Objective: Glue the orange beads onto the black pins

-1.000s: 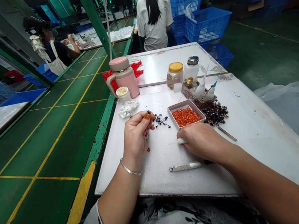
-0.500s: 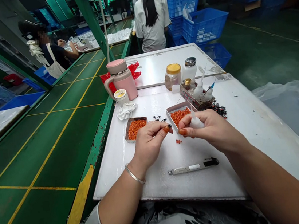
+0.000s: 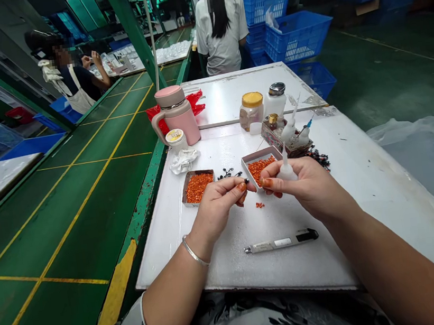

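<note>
My left hand pinches a small black wire-stemmed piece between thumb and forefinger. My right hand grips a white plastic squeeze bottle with its thin nozzle pointing up, close to that piece. Beyond the fingers stand two shallow trays of orange beads, a left one and a right one. A few loose orange beads lie below my hands. Between the trays is a small cluster of black wire sprigs.
The white work board holds a capped marker, a crumpled tissue, a pink mug, jars, and a heap of black pieces. A person stands beyond, near blue crates.
A second bead tray now sits left of the other. My right hand has gone from resting empty on the board to gripping the bottle, and my hands have come closer together.
</note>
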A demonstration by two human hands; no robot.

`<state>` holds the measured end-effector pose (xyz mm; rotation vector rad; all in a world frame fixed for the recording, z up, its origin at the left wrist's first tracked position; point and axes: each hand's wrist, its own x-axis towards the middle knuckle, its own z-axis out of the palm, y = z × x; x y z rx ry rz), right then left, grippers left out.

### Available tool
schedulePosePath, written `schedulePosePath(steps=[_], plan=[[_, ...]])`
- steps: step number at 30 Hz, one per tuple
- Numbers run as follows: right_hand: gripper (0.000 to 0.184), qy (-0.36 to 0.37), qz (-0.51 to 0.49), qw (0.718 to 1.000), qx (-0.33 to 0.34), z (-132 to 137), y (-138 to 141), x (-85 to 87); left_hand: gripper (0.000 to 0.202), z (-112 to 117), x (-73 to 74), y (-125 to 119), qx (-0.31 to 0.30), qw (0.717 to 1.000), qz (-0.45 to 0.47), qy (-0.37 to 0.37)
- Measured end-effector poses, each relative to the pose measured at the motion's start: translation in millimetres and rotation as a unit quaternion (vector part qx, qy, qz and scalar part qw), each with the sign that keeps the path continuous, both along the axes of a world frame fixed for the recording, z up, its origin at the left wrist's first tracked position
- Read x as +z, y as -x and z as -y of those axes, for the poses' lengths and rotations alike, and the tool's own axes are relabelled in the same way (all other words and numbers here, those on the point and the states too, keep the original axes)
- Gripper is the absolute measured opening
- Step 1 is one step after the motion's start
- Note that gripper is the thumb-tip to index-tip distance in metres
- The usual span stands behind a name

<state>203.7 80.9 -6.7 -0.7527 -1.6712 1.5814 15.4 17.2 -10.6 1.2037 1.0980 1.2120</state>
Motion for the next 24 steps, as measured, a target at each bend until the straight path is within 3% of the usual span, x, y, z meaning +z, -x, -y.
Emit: schedulePosePath(steps=[8, 11, 14, 19, 21, 24], plan=[[0.019, -0.002, 0.012, 1.0, 0.0, 0, -1, 0.0, 0.019, 1, 1.7, -1, 0.017, 1.0, 0.002, -0.001], [0.019, -0.051, 0.092, 0.994, 0.02, 0, -3, 2.2, 0.017, 0, 2.4, 1, 0.041, 0.999, 0.03, 0.004], [0.018, -0.157, 0.265, 0.949, 0.069, 0, 0, 1.8, 0.016, -1, 4.7, 7, 0.097, 0.993, 0.062, -0.006], [0.018, -0.3, 0.491, 0.814, 0.082, 4, 9, -6.8, 0.014, -2, 12.6, 22, 0.21, 0.967, 0.139, -0.035], [0.021, -0.317, 0.514, 0.794, 0.075, 6, 11, -9.1, 0.013, -2, 15.0, 27, 0.232, 0.956, 0.169, -0.055], [0.024, -0.327, 0.48, 0.812, 0.052, 10, 15, -10.6, 0.011, -2, 17.1, 33, 0.251, 0.944, 0.199, -0.087]])
